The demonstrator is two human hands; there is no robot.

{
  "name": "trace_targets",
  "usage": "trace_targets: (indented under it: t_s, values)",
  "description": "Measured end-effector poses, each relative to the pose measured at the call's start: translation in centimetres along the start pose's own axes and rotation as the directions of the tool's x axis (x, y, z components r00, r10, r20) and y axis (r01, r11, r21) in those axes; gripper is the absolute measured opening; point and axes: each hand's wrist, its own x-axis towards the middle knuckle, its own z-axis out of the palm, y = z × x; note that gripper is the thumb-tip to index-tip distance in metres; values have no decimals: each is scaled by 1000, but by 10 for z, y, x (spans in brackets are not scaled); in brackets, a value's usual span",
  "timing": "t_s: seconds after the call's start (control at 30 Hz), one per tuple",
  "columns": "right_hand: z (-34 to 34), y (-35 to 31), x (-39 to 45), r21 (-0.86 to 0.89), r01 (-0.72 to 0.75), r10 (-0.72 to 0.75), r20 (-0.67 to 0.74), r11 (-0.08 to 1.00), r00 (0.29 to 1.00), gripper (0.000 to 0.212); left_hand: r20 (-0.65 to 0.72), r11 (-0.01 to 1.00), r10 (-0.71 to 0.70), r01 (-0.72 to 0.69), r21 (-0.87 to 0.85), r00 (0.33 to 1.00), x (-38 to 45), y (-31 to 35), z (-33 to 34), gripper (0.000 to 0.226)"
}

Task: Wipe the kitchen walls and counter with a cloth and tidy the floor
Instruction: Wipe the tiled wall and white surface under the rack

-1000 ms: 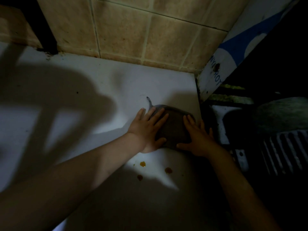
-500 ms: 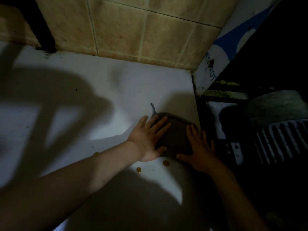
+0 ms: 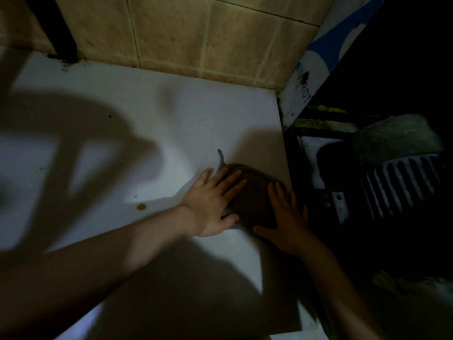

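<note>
Dim kitchen corner, white counter (image 3: 152,123) meeting a tan tiled wall (image 3: 186,40), is being lit in patches with heavy shadows lying across it. Item one, cloth (image 3: 252,195): dark, folded into a thick pad, is lying flat on the counter near its right edge, directly under the fingertips of both hands, its long axis running from far-left to near-right; a thin tail of it is sticking out just beyond the left fingers. Item two, left hand (image 3: 210,204): fingers straight and spread wide, is pressing flat on the cloth's left half, thumb touching its near edge. Item three, right hand (image 3: 284,217): fingers likewise straight and spread, is pressing the cloth's right half, and is sitting nearer the counter edge. Neither hand is gripping; both seem to be pushing the pad as one wipe. Item four, an amber drip (image 3: 141,206), is sitting left of the left wrist, well apart from the cloth, so a leftward sweep would likely be needed to take it. Beyond the right fingers, a dark gap with a ribbed grille (image 3: 404,185) and a blue-and-white board (image 3: 318,57) is showing.
</note>
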Motion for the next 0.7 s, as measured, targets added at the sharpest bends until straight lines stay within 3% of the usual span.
trace_targets:
  t_s: [0.3,0.7]
  values:
    - [4,-1,-2,12,29,-29,-14,1000,999,109,-59,1000,-16,15,-20,998,-10,3,9,77]
    - [2,-30,5,0,147,-147,3,989,989,111,-75,995,-97,96,-29,992,-31,-20,16,96]
